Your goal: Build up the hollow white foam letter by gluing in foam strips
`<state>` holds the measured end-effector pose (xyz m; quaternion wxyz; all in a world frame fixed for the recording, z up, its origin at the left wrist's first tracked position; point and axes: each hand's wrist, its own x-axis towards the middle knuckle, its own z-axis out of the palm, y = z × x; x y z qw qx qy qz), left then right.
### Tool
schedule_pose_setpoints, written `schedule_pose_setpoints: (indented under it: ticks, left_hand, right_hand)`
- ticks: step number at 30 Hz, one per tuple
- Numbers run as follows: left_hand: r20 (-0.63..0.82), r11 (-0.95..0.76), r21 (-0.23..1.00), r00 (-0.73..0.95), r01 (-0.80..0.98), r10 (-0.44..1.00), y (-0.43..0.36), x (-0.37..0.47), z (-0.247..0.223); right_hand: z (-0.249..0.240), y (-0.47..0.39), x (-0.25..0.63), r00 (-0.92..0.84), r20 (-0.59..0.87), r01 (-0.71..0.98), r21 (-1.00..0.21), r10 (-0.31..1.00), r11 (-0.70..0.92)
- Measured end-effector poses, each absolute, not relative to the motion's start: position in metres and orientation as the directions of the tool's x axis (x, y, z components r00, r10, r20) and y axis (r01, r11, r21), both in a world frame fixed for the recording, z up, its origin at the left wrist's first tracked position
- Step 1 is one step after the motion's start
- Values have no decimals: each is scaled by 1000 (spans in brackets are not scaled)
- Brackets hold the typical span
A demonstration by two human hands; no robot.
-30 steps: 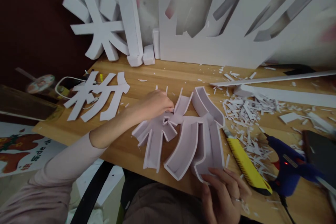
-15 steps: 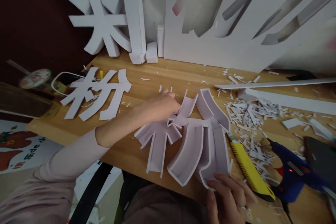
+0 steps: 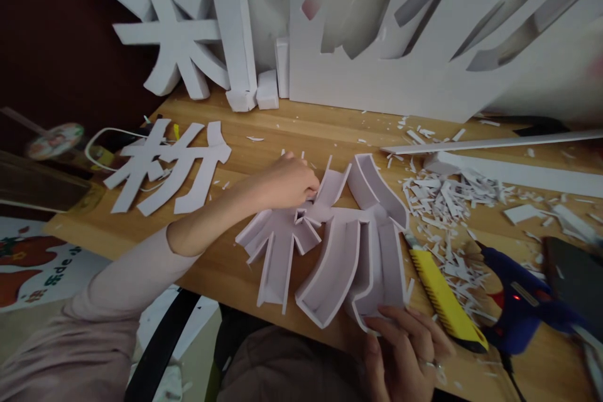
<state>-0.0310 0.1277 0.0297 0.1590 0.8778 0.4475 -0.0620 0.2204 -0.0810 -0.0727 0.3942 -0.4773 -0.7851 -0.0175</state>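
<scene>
A white foam character with raised side walls (image 3: 330, 264) lies on the wooden table in front of me. Over its upper left part, my left hand (image 3: 292, 182) is closed, its fingertips down among the walls; what they pinch is hidden. At the lower right end of the character, my right hand (image 3: 407, 348) has its fingers apart, the fingertips touching the wall there. A ring shows on one finger. Flat white cut-out strokes (image 3: 181, 163) lie to the left.
A yellow cutter (image 3: 443, 292) and a blue glue gun (image 3: 513, 295) with a red light lie right, beside foam scraps (image 3: 452, 191). White foam letters (image 3: 179, 38) and a cut-out sheet (image 3: 372, 85) stand behind. A lidded cup (image 3: 56, 141) is far left.
The view has shifted slightly, so everything sits a little further left and up. My left hand has turned slightly at the same part; my right hand stays on the lower end.
</scene>
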Motion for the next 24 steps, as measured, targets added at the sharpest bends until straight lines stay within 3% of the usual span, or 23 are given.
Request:
schedule_pose_setpoints:
  ticks: [5, 24]
  left_hand:
    - [-355, -485, 316, 575, 816, 737, 144, -28, 39]
    - [-400, -367, 379, 508, 850, 763, 140, -28, 43]
  right_hand:
    - [-69, -81, 215, -199, 632, 766, -376, 749, 522]
    - [-68, -82, 214, -164, 619, 769, -407, 768, 492]
